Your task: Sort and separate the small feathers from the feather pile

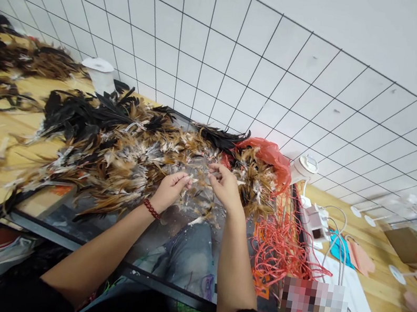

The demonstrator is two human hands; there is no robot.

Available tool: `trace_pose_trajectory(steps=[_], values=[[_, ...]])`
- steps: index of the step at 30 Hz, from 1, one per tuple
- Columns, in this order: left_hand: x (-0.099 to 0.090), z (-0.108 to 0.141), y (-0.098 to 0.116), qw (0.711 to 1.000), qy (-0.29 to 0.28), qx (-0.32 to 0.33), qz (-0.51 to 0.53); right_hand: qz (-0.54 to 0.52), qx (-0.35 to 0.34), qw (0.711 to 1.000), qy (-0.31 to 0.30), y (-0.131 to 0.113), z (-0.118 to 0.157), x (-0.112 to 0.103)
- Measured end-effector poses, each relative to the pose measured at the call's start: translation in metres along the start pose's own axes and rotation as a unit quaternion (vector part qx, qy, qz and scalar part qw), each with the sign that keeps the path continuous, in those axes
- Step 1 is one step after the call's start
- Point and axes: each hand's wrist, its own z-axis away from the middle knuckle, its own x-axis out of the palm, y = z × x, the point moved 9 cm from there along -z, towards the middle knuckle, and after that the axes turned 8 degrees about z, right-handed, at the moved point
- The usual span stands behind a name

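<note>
Both hands, left hand [171, 188] and right hand [225, 182], pinch small feathers [200, 176], direction unclear.

Feathers [120, 157] brown, black, white; cords [277, 242] red.

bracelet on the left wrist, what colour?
Dark red beads. The bracelet sits just below the left hand, clearest in the head view.

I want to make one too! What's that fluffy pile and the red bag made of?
The pile looks like real feathers: brown, black and white, soft and wispy with thin quills. The red bag seems to be thin plastic, since it is shiny, crinkled and a bit see-through. Both hands pinch small feathers.
</note>
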Motion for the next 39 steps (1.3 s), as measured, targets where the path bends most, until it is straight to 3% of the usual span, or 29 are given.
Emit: trace_pose_trajectory(steps=[6, 10, 12, 17, 23, 30, 36, 39], values=[[-0.002, 0.000, 0.002, 1.000, 0.009, -0.003, 0.009, 0.012, -0.045, 0.996, -0.072, -0.019, 0.003, 0.014], [0.003, 0.000, 0.005, 1.000, -0.015, 0.010, -0.014, 0.037, -0.078, 0.994, -0.068, -0.031, 0.003, 0.014], [0.000, 0.000, 0.004, 1.000, -0.001, 0.014, -0.011, 0.049, -0.083, 0.993, -0.067, -0.030, 0.003, 0.012], [-0.005, -0.001, -0.008, 0.999, 0.032, -0.017, 0.017, 0.086, -0.105, 0.977, -0.167, -0.032, 0.012, 0.027], [0.010, 0.002, -0.018, 0.994, -0.007, -0.061, 0.095, 0.146, -0.096, 0.981, -0.087, -0.042, 0.008, 0.027], [0.017, 0.005, -0.012, 0.991, -0.038, -0.075, 0.102, 0.159, -0.089, 0.981, -0.063, -0.039, 0.006, 0.022], [0.020, 0.007, -0.013, 0.974, -0.064, -0.117, 0.182, 0.049, -0.092, 0.994, -0.038, -0.031, 0.002, 0.018], [0.024, 0.009, -0.011, 0.965, -0.091, -0.130, 0.206, -0.027, -0.092, 0.993, -0.072, -0.028, 0.003, 0.024]])
